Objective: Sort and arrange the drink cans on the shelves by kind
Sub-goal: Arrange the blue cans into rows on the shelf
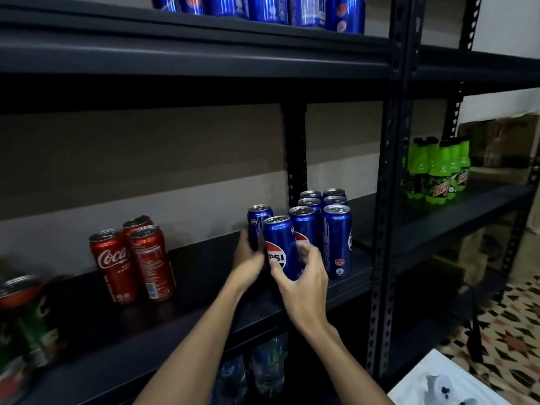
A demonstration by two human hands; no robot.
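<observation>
My right hand (pixel 304 283) has its fingers curled round a blue Pepsi can (pixel 281 247), upright on the middle shelf (pixel 204 311). My left hand (pixel 248 260) grips a second Pepsi can (pixel 258 222) just behind it. Both cans stand just beside the cluster of blue cans (pixel 327 217) on their right. Three red Coca-Cola cans (pixel 133 258) stand well apart on the left.

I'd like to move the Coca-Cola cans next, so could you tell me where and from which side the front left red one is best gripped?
Grip the front left red can around its mid-body, coming from the front and left. It stands upright at the open shelf edge; another red can stands close against its right, and a third behind, so those sides look blocked.
</observation>
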